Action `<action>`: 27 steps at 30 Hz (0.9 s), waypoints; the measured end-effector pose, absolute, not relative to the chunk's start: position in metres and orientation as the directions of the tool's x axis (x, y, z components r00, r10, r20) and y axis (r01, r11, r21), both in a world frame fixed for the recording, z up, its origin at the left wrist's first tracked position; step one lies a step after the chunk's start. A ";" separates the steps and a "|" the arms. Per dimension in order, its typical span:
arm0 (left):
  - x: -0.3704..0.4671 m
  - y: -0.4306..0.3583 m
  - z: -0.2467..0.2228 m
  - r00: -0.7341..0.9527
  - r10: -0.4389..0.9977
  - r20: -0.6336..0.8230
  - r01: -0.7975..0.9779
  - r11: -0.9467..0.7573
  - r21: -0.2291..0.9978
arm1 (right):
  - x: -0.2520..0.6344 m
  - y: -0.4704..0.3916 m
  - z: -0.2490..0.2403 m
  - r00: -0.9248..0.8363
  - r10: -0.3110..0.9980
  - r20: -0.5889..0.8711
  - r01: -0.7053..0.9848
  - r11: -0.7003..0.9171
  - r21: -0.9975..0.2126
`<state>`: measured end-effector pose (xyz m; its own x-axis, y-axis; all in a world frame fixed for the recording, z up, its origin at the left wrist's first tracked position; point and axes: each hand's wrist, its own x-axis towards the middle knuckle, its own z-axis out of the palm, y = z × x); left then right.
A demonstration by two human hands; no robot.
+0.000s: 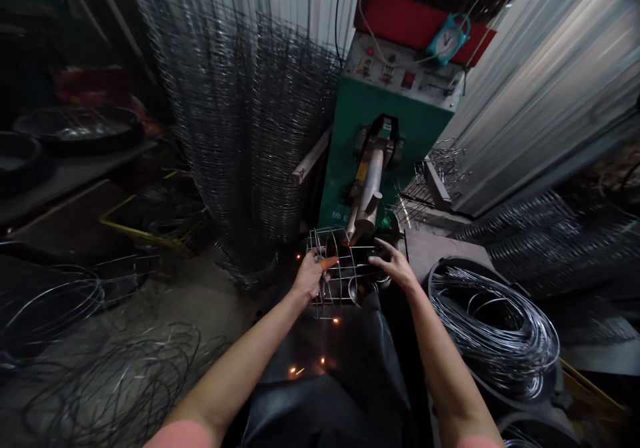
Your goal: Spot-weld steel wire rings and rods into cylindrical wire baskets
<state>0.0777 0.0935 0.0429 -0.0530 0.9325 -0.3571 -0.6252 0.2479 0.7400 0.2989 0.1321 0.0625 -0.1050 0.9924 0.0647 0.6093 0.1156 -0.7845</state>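
My left hand (309,278) is closed on a small wire rack (340,281) of crossed metal rods, its left side in my fingers. An orange glow lights the thumb area. My right hand (395,268) is at the rack's right side, thumb and forefinger spread beside the rod ends; whether they touch is unclear. Directly above the rack's far edge is the metal electrode arm (367,195) of a green spot welder (330,161), its tip glowing. Sparks (323,361) fly over the dark apron (330,395) on my lap.
Tall stacks of wire baskets (225,121) stand behind on the left. To the right, a round tub (433,276) holds straight cut wires (500,328). A teal clock (449,38) hangs on the welder's top. Loose wire (120,375) lies on the floor at left.
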 end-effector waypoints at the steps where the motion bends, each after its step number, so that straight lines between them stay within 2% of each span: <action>1: 0.078 0.093 0.043 -0.059 0.934 -0.354 -0.630 0.240 0.738 | 0.299 0.130 0.064 -0.128 0.989 0.068 0.609 0.133 -0.782; 7: 0.077 0.092 0.045 -0.079 0.925 -0.371 -0.652 0.233 0.722 | 0.288 0.128 0.066 -0.143 0.980 0.140 0.583 0.197 -0.788; 27: 0.072 0.119 0.042 -0.065 0.930 -0.362 -0.656 0.233 0.718 | 0.288 0.162 0.058 -0.196 0.972 0.128 0.573 0.220 -0.790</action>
<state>0.0724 0.1194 0.0420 -0.0653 0.9300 -0.3618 -0.6563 0.2331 0.7176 0.2876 0.1617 0.0580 -0.1956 0.9722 0.1284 0.5726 0.2195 -0.7899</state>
